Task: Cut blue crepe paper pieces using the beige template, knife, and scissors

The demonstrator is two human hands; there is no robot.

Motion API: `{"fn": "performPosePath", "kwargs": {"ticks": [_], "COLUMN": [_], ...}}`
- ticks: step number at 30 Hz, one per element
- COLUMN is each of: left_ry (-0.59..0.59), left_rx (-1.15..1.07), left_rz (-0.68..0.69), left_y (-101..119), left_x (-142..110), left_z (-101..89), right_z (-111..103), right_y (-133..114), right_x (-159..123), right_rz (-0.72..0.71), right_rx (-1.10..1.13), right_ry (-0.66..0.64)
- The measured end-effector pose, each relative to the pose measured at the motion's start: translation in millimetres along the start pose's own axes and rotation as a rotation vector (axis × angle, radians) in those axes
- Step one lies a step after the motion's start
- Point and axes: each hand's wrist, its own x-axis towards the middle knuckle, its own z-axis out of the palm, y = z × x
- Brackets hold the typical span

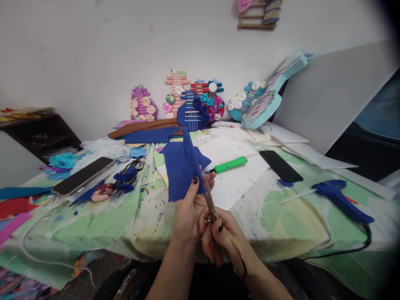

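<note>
Between thumb and fingers, my left hand (190, 208) pinches a piece of dark blue crepe paper (181, 166). My right hand (221, 233) grips a pair of scissors (211, 206) with gold handles. The scissor blades point away from me and lie along the right edge of the blue paper. How far the blades are apart is hard to make out. Just beyond my hands, a green-handled tool (230, 165) with a dark tip rests on white sheets (226, 189).
Decorated guitar shapes (190, 110) stand along the wall. A blue glue gun (342, 200) and a black phone (280, 165) lie to the right. Another phone (83, 176), white string (104, 148) and paper scraps lie to the left. A cable (37, 254) hangs over the table edge.
</note>
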Motion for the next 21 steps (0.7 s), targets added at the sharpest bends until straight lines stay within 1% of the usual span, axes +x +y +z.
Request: {"fn": "performPosePath", "kwargs": {"ticks": [9,15,21], "left_ry": [0.002,0.033,0.074], "left_rx": [0.004,0.004,0.028], "left_rz": [0.013,0.024,0.029], "left_y": [-1.8,-3.3,-2.3], "left_x": [0.4,1.1,0.0], "left_z": [-0.7,-2.2,0.3], "right_z": [-1.4,-0.7,0.3], "right_y": [2.4,3.7,2.7], "right_x": [2.3,5.2,4.7], "right_rz": [-0.011,-0.019,0.014], "right_rx": [0.033,0.041,0.076], "right_ry": [0.016,0.046,0.058]}}
